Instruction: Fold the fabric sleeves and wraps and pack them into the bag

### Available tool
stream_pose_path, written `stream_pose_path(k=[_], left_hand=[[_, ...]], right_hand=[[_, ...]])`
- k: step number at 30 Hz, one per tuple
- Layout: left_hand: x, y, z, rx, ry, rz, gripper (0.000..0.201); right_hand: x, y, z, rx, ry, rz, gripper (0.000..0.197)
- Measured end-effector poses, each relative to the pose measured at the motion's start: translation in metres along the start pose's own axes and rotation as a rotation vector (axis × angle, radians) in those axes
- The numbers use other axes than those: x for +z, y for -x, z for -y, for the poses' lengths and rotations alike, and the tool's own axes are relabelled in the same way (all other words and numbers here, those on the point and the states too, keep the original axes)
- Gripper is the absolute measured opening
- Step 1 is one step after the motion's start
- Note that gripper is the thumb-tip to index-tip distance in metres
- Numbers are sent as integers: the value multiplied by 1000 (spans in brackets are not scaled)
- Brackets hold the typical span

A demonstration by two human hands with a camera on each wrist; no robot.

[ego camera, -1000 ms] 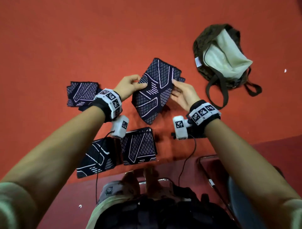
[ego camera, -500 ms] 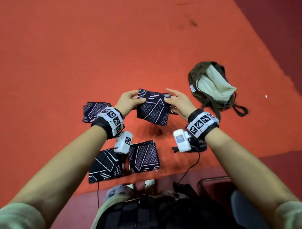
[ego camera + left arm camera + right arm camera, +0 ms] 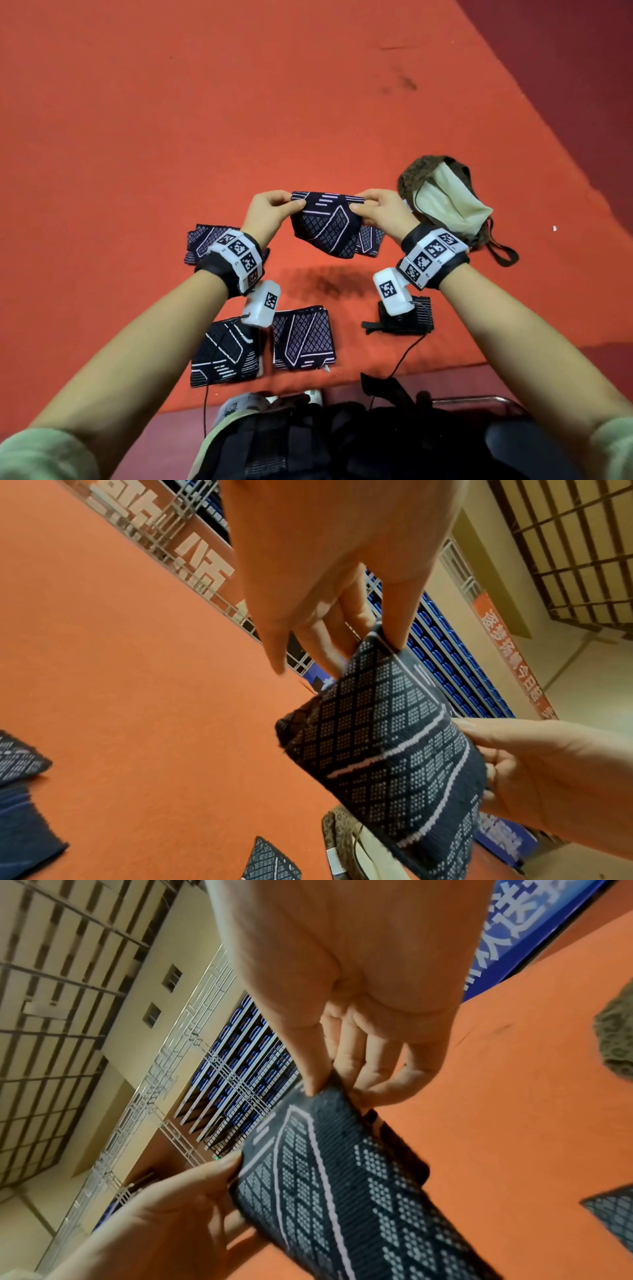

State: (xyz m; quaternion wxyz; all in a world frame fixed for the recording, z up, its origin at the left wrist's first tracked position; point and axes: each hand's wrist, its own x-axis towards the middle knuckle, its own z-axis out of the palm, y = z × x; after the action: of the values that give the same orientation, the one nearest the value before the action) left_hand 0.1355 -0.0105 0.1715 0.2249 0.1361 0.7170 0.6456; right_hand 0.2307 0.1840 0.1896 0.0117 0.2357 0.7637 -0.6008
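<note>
I hold a dark navy sleeve (image 3: 325, 226) with white line and dot patterns, folded, in the air above the red floor. My left hand (image 3: 291, 202) pinches its top left corner and my right hand (image 3: 359, 202) pinches its top right corner. In the left wrist view the sleeve (image 3: 394, 750) hangs below the left hand's thumb and fingers (image 3: 346, 647). In the right wrist view the thumb and fingers (image 3: 315, 1080) grip the sleeve (image 3: 342, 1191). The olive-brown bag (image 3: 418, 171) with a cream lining lies open just right of my right hand.
Folded patterned sleeves lie on the red carpet (image 3: 171, 137): one (image 3: 202, 240) behind my left wrist, two (image 3: 224, 353) (image 3: 303, 337) near my feet, one (image 3: 371, 240) under the held one. A black wrap (image 3: 407, 320) lies below my right wrist. A darker red strip (image 3: 582, 68) borders the carpet at right.
The sleeve, held spread out between both hands a second ago, is now folded shorter and hangs from its top corners. Both hands shifted a little toward the bag.
</note>
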Motion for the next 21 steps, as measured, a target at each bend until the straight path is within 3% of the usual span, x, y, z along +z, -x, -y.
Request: stream_pose_path(k=[3,10,12,15,21], left_hand=[[-2,6,-2,-135,119,-2,20],[-4,21,-2,-283,388,66,12],[-7,27,1,-323,343,160,5],[-8,38,11,-343,213,231,22],[0,50,14,-313,180,114,21]], right_hand=[[-1,0,6,32,0,36,13],[11,2,4,126,-34,108,16],[15,4,1,138,-114,71,19],[17,8,-5,167,-248,2,18],[20,13,-25,207,-460,-13,18]])
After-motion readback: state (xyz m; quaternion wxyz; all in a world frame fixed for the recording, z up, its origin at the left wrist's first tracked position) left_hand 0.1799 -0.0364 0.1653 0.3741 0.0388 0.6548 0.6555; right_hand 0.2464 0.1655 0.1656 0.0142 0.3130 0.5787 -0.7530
